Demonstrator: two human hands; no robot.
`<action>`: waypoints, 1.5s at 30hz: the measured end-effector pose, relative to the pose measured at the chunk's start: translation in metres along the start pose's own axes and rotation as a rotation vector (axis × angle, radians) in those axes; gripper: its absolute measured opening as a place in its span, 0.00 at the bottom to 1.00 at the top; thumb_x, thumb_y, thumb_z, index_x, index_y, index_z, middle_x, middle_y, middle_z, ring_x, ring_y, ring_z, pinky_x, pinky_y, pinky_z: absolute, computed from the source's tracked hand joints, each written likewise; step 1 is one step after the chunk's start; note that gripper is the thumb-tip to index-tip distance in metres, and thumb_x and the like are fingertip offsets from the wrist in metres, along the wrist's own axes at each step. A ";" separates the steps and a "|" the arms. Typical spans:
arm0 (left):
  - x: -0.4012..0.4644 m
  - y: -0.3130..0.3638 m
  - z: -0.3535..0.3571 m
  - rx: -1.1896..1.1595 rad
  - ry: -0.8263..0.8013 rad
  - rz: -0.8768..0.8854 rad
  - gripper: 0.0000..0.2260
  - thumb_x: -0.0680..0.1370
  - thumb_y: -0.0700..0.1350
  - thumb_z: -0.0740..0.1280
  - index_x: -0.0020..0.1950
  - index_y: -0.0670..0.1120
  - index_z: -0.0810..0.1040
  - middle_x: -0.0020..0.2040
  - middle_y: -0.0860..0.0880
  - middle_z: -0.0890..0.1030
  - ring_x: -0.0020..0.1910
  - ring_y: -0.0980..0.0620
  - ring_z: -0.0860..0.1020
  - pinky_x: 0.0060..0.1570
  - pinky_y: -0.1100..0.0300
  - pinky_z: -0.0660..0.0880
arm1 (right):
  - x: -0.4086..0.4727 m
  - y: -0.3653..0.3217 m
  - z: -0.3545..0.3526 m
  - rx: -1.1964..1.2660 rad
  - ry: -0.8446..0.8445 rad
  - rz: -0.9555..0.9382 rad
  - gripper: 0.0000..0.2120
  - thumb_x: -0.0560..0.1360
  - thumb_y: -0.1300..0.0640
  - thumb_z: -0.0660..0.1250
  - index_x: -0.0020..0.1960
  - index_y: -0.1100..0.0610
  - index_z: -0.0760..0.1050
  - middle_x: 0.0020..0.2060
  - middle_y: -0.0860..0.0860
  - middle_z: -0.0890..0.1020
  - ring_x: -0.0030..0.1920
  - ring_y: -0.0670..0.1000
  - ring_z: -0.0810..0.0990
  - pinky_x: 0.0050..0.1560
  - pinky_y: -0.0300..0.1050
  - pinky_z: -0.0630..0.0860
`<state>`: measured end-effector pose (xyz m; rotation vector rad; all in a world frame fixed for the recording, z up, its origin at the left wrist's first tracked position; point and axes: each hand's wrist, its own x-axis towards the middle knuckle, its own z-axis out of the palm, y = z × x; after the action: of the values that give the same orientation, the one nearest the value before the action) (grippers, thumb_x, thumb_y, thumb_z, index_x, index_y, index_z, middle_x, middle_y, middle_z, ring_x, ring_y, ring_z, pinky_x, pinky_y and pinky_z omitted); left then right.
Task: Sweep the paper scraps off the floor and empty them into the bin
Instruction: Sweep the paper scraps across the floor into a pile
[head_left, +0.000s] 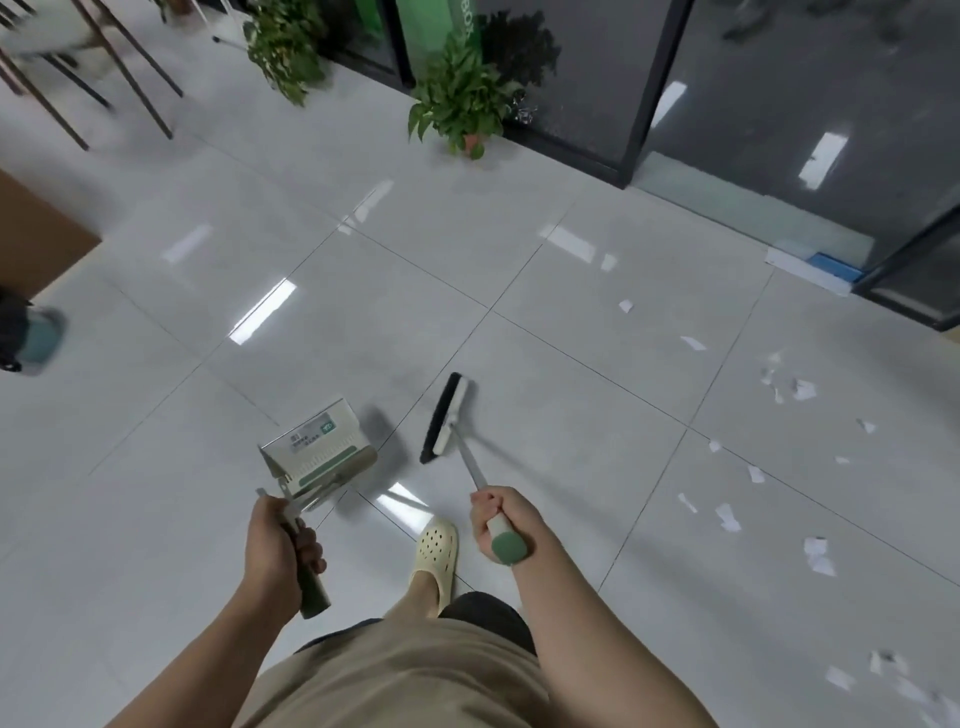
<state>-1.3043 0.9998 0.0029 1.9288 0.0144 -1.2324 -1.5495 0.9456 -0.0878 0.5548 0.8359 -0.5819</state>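
Glossy pale floor tiles mirror the ceiling lights. White paper scraps look matt. The dustpan shines like metal; the broom handle too, ending in matt green.

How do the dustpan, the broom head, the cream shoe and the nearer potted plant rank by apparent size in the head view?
1. Potted plant, though farther away.
2. Dustpan.
3. Broom head and cream shoe: they look alike, and the shoe lies nearer the camera, so I do not rank them.

Glossy grey tiled floor, white paper scraps scattered right.
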 end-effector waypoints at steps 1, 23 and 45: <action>-0.002 -0.002 0.005 0.017 -0.019 -0.004 0.11 0.76 0.50 0.54 0.36 0.49 0.60 0.23 0.52 0.60 0.18 0.54 0.57 0.29 0.58 0.55 | -0.008 -0.008 -0.010 0.019 -0.004 -0.025 0.13 0.79 0.66 0.58 0.36 0.56 0.66 0.22 0.47 0.66 0.17 0.43 0.67 0.16 0.34 0.67; -0.121 -0.083 0.254 0.414 -0.628 -0.104 0.12 0.74 0.55 0.56 0.36 0.49 0.65 0.23 0.55 0.59 0.19 0.55 0.57 0.26 0.60 0.55 | -0.261 -0.109 -0.292 0.215 0.540 -0.492 0.16 0.75 0.67 0.63 0.32 0.57 0.62 0.17 0.51 0.68 0.15 0.49 0.68 0.17 0.34 0.65; -0.024 0.067 0.400 0.288 -0.742 -0.295 0.10 0.71 0.55 0.60 0.36 0.51 0.63 0.26 0.55 0.58 0.21 0.54 0.56 0.23 0.65 0.58 | -0.161 -0.241 0.014 0.115 0.260 -0.592 0.13 0.78 0.67 0.58 0.36 0.59 0.67 0.21 0.49 0.67 0.18 0.43 0.66 0.16 0.33 0.64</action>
<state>-1.5880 0.7092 -0.0078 1.6194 -0.2857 -2.1864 -1.7892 0.8056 -0.0039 0.4909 1.2314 -1.1198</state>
